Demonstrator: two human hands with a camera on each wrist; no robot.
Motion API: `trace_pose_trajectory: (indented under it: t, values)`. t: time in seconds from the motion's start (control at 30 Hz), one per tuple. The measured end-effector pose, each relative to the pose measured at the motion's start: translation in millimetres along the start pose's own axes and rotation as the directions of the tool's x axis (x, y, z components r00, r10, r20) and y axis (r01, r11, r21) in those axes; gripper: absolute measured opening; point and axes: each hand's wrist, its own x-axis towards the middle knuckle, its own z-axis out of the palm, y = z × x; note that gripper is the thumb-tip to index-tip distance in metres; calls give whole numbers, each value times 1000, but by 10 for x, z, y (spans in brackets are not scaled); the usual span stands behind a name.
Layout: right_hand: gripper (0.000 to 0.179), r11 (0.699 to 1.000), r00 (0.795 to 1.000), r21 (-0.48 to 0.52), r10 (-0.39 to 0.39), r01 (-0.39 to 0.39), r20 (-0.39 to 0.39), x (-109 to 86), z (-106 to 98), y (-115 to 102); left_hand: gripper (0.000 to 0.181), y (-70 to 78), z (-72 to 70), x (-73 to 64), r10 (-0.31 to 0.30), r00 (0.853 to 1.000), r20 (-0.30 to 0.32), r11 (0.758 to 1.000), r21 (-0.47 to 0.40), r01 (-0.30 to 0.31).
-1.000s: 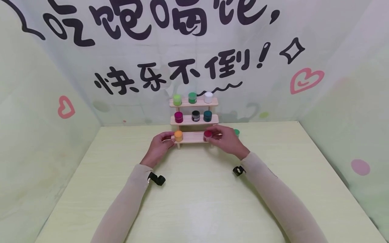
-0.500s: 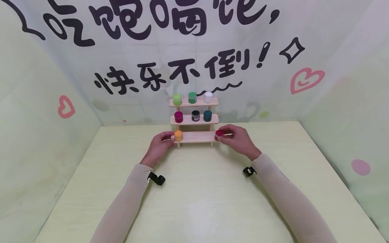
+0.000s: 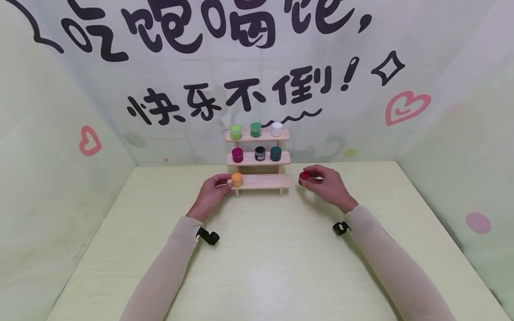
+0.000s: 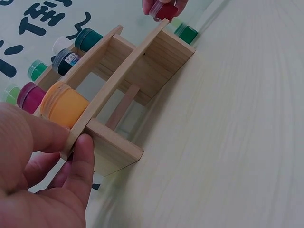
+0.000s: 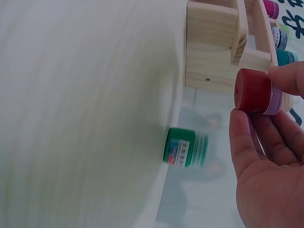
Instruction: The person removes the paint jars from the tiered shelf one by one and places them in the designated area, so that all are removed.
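Note:
A three-tier wooden display rack (image 3: pixel 263 181) stands against the back wall. My left hand (image 3: pixel 209 194) pinches the left end of its lowest board, thumb on top and fingers beneath, right beside an orange paint jar (image 4: pixel 64 105). To the right of the rack, my right hand (image 3: pixel 328 186) holds a red paint jar (image 5: pixel 254 91) between thumb and fingers, off the board and above the table. A green paint jar (image 5: pixel 179 147) stands on the table near the rack's right side; the right hand hides it in the head view.
On the top tier are light green (image 3: pixel 235 132), green (image 3: pixel 255 130) and white (image 3: pixel 276 129) jars. The middle tier bears magenta (image 3: pixel 238 155), black (image 3: pixel 260 154) and teal (image 3: pixel 275 154) ones. A pale wood-look table (image 3: pixel 257 258) runs to printed cloth walls (image 3: pixel 180 142).
My right hand has carried the red paint jar rightward, from the right end of the lowest board out past the rack. The left hand has kept its grip on the rack.

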Motion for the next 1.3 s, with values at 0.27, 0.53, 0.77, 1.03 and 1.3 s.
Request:
trace_pose_trajectory:
  t: [0.27,0.53,0.77,1.03,1.3]
  values:
    - [45,1000,999,-13,8,-9,-40,2,-164,111,41,-5,-2,8,0,1000,7,1000,8,0]
    - [46,995,998,-86,48,-52,-51,8,-341,254,42,3,6,2,-2,1000,3,1000,13,1]
    - [46,985,996,-156,58,-68,-63,-16,-449,302,39,11,13,-12,-5,1000,4,1000,2,5]
    - [49,974,995,-207,93,-96,-22,0,-571,377,40,33,13,-28,1,1000,-3,999,34,-1]
    - [50,970,984,-174,178,-172,18,-14,-632,423,39,50,22,-17,-56,998,-22,998,-2,56]
